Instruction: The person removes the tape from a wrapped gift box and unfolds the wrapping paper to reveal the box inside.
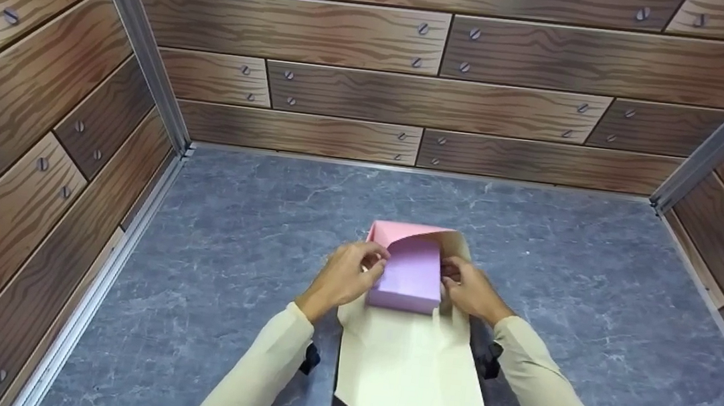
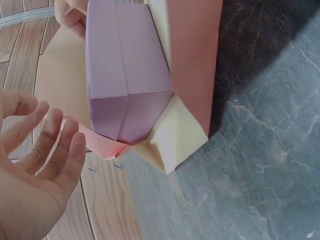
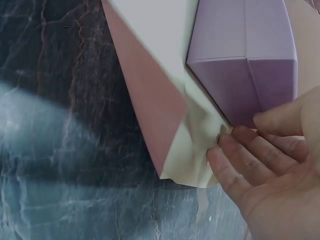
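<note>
A light purple box [image 1: 407, 275] lies on a sheet of wrapping paper [image 1: 408, 369], cream inside and pink outside. The paper's far end curls up over the far part of the box, showing its pink side. At the box's left side is my left hand [image 1: 344, 272], its fingers loosely bent; in the left wrist view they are spread beside the paper, apart from the box. On the right side, my right hand [image 1: 474, 289] touches the creased paper with its fingertips [image 3: 227, 142], and its thumb lies near the bottom corner of the box.
The box and paper lie on a blue-grey marbled surface [image 1: 249, 252]. Wood-patterned walls [image 1: 353, 34] stand at the back and on both sides, with metal strips along their edges. The near flap of paper extends toward me between my forearms.
</note>
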A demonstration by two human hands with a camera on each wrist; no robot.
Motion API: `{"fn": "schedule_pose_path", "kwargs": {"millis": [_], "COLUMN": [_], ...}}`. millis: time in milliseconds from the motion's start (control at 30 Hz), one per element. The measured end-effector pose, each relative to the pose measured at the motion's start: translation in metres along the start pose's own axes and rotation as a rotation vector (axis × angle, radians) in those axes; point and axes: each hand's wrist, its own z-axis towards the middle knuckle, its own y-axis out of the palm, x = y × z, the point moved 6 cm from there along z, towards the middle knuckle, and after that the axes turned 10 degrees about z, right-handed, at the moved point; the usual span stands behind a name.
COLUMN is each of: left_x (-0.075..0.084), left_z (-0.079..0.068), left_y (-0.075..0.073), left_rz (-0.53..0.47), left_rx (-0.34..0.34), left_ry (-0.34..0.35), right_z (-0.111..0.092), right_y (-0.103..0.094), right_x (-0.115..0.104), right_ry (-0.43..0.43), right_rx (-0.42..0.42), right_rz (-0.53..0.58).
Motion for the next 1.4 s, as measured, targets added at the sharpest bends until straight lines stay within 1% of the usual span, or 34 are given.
{"fn": "schedule_pose_path", "kwargs": {"millis": [100,200,300,500,633,767,933,1133,1300,1400], "left_x": [0.003,0.003,0.003,0.0,-0.004,-0.008,-0.016,-0.028,-0.038,-0.044], "left_z": [0.004,0.007,0.011,0.022,0.028,0.032,0.036,0.037,0.036,0.036], "left_y": [0.001,0.001,-0.003,-0.014,-0.016,-0.015,-0.013,-0.01,-0.005,0.0], "left_rz": [0.015,0.019,0.009,-0.024,-0.043,-0.04,-0.06,-0.087,-0.04,0.008], "left_rx": [-0.031,-0.057,-0.074,-0.049,-0.033,-0.022,-0.009,-0.024,-0.044,-0.086], "left_ry": [0.011,-0.011,-0.035,-0.06,-0.073,-0.09,-0.108,-0.117,-0.139,-0.15], "right_z": [0.002,0.002,0.002,0.007,0.011,0.015,0.018,0.018,0.019,0.019], "right_y": [-0.001,0.0,0.001,-0.002,-0.002,0.0,0.002,0.0,0.0,0.0], "right_x": [0.0,-0.001,-0.002,-0.002,0.0,0.003,0.005,0.009,0.013,0.014], "right_ry": [0.017,0.015,0.006,0.004,0.015,0.003,-0.031,-0.025,-0.019,-0.02], "right_rx": [0.015,0.019,0.025,0.043,0.046,0.036,0.042,0.07,0.06,0.063], "right_rz": [0.023,0.043,0.046,0.023,-0.003,-0.01,0.022,0.012,0.016,0.014]}}
